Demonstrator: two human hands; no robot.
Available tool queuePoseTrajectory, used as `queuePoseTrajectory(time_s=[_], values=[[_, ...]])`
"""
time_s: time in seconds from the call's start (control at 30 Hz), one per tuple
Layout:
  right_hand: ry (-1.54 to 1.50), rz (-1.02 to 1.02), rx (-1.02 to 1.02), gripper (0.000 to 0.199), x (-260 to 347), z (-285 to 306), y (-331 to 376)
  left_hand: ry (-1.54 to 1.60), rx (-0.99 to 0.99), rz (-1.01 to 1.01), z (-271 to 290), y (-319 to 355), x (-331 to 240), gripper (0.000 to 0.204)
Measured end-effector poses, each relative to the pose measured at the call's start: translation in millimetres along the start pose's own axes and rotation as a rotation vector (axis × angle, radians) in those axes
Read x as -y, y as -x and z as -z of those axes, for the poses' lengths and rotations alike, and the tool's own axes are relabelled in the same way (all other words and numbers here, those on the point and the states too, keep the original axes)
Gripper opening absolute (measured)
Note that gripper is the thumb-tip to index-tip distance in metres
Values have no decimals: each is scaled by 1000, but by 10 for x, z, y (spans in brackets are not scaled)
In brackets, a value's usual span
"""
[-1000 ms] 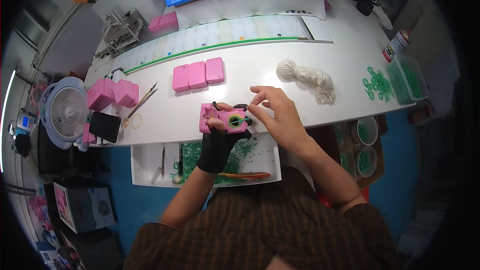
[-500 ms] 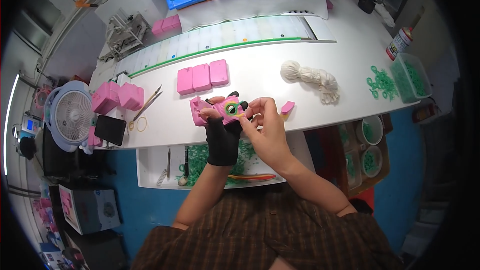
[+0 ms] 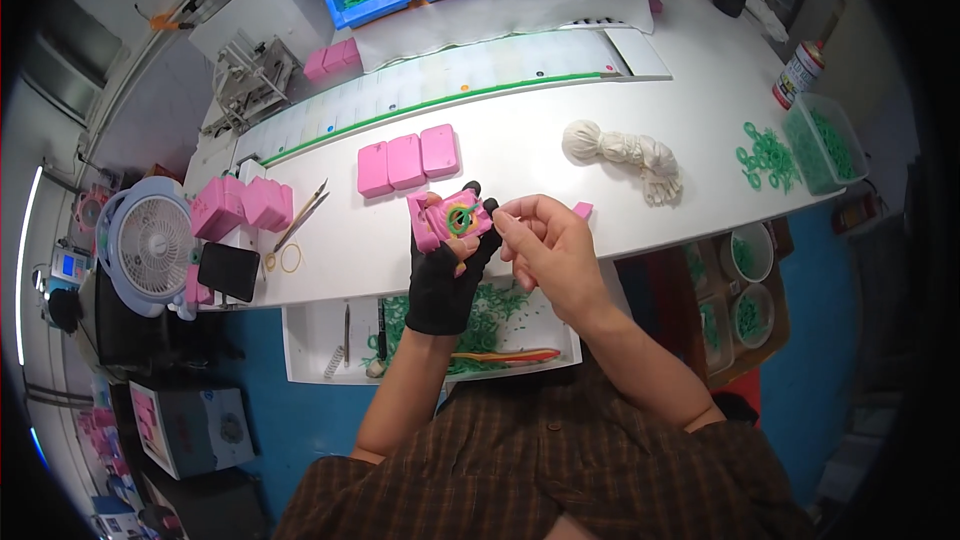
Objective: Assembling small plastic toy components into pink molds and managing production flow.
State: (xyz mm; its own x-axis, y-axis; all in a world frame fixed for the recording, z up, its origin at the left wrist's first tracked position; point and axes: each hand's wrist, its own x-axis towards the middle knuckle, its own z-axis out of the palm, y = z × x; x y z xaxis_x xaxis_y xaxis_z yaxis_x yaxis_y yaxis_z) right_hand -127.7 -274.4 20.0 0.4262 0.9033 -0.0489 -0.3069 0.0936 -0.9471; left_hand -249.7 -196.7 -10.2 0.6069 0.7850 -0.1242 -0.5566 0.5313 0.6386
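1. Our left hand point(image 3: 440, 285), in a black glove that leaves some fingertips bare, grips a hollowed pink block point(image 3: 436, 216) above the front edge of the white table point(image 3: 530, 120).
2. On the block's upper side we see a green ring point(image 3: 470, 214) bordered by yellow, around a dark centre.
3. Our right hand point(image 3: 560, 255), bare, is just beside the block's right side, with fingers curled and thumb near the index finger; we cannot tell whether it pinches anything.
4. Just beyond that hand, a small pink piece point(image 3: 583, 210) lies on the table, partly hidden.
5. Behind the held block, three pink blocks point(image 3: 405, 162) stand side by side in a row.
6. To their right we have a tied off-white cloth bundle point(image 3: 622, 153), and further right a loose pile of green ring-ended pieces point(image 3: 765, 156) near a clear plastic tub point(image 3: 800, 145).
7. Below our hands, an open white drawer point(image 3: 310, 328) holds green scraps point(image 3: 500, 315).
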Motion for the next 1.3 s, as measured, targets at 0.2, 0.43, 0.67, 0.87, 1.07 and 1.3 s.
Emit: queuePoseTrajectory(time_s=[0.2,0.43,0.67,0.87,1.07,1.3], values=[[-188,-282,211,23,68,14,-126,-44,101,-21,41,-3,37,61],[-378,-414,234,31,-5,77,-137,-72,162,-13,-73,11,26,61],[-400,-520,287,34,205,160,-41,-736,3,-434,222,-90,138,42],[-443,-520,286,33,162,335,79,-140,228,-169,132,15,-33,42],[-581,-650,290,33,47,339,119,-87,231,-56,113,-13,-18,51],[-628,-671,309,33,-26,370,96,-24,347,17,75,-37,-27,51]])
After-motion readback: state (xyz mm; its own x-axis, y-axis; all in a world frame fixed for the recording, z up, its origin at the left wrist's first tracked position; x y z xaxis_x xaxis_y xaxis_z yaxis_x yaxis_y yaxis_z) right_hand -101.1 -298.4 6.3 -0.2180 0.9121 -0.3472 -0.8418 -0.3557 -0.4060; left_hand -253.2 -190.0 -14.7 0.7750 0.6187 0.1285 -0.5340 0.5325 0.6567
